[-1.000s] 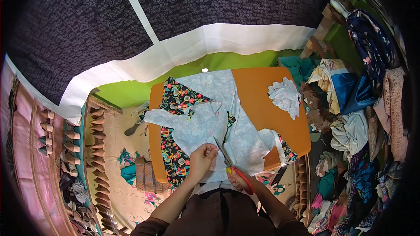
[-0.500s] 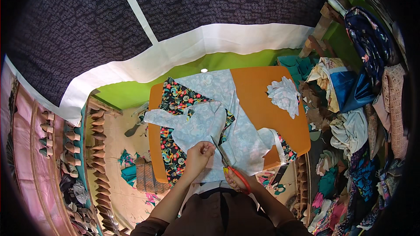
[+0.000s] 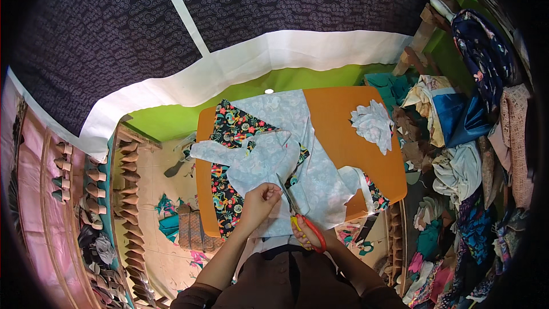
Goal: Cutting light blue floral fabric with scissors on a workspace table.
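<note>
My right hand [image 3: 309, 233] grips scissors [image 3: 292, 200] with red and yellow handles, their blades pointing away from me over the fabric. Beside the blades, my left hand [image 3: 262, 200] is closed in a pinch at the floral fabric [image 3: 266, 157]; its fingertips partly hide what they hold. This cloth lies folded and overlapping, its pale blue underside mostly up. Its dark printed face [image 3: 230, 123] shows along the left. The whole piece spreads over an orange table [image 3: 337, 137].
A crumpled pale cloth bundle [image 3: 373, 125] sits at the table's right. Heaped fabrics [image 3: 457, 171] crowd the right side. Racks of shoe-shaped forms [image 3: 130, 189] stand at left, with scraps [image 3: 168, 223] on the floor. A dark patterned curtain [image 3: 303, 6] hangs beyond the table.
The scissors' handles have spread apart a little, with more of the yellow one showing. My left hand keeps nearly the same place, and the fabric has hardly shifted.
</note>
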{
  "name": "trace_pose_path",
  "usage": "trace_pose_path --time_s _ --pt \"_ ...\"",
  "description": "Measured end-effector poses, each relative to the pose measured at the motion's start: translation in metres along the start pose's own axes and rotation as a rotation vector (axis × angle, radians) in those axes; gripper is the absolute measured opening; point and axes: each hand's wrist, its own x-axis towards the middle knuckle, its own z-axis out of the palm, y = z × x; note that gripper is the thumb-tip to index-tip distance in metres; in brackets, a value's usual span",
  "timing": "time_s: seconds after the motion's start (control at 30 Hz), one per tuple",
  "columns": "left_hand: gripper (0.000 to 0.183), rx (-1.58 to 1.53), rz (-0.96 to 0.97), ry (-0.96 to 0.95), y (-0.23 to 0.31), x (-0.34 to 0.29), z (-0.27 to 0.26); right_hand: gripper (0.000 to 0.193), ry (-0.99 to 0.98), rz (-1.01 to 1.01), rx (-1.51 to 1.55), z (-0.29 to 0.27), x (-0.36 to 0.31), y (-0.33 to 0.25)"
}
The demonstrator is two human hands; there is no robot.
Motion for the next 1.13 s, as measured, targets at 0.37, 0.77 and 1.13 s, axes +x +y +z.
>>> trace_pose_path --time_s 0.37,0.77,1.13 --pt "0.023 0.126 0.245 0.284 0.002 0.012 -0.01 0.038 -0.033 -0.06 0.021 -0.004 -0.002 0.003" --pt "0.021 0.218 0.156 0.179 0.006 0.011 -0.003 0.031 0.037 -0.096 0.006 -0.001 -0.01 0.006" --pt "0.019 0.259 0.174 0.173 0.016 0.005 -0.003 0.031 -0.008 -0.127 0.079 -0.002 -0.007 0.0"
